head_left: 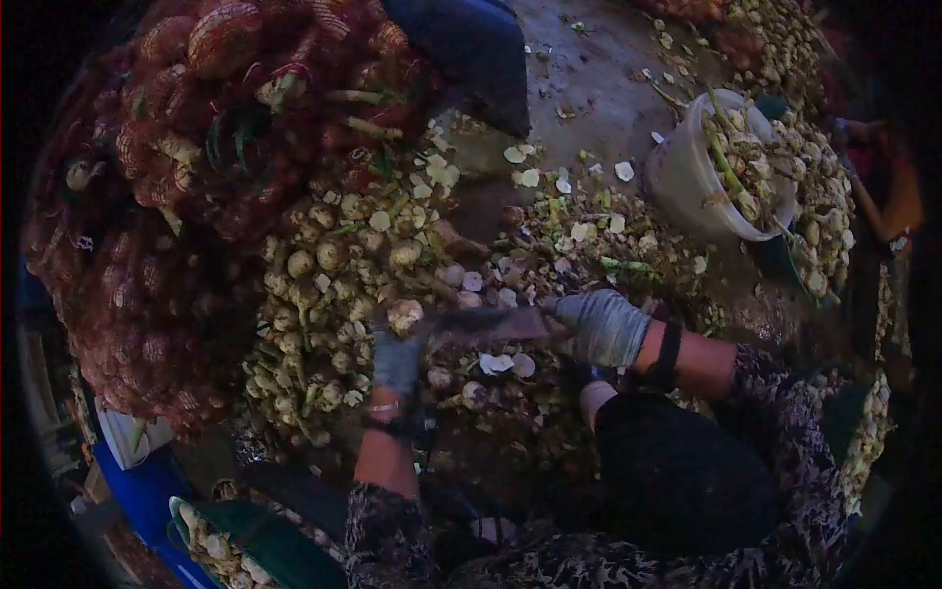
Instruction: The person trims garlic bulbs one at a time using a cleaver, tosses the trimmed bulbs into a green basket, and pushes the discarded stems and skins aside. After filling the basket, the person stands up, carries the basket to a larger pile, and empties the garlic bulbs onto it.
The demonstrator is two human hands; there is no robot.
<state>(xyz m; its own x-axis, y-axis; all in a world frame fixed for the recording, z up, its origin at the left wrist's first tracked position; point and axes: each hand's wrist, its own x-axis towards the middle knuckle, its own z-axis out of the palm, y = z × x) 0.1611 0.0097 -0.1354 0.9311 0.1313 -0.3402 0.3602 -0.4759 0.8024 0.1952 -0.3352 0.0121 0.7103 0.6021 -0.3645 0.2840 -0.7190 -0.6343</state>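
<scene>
My left hand (395, 363), in a grey glove, is closed around a pale garlic bulb (404, 315) whose top shows above the fingers. Wrapped round the handle end of a wide, dark blade (496, 326) is my right hand (601, 327), also gloved. The blade lies level between both hands, its far end beside the bulb. Beyond my left hand spreads a heap of bulbs with stems (329, 255). Cut white pieces (497, 364) lie just below the blade.
Red net sacks of bulbs (147, 294) are piled at the left. A white bucket (687, 172) holding stems and bulbs leans at the upper right, beside another heap. A green container (270, 545) sits at the lower left. Part of another person's arm (863, 201) shows at the far right.
</scene>
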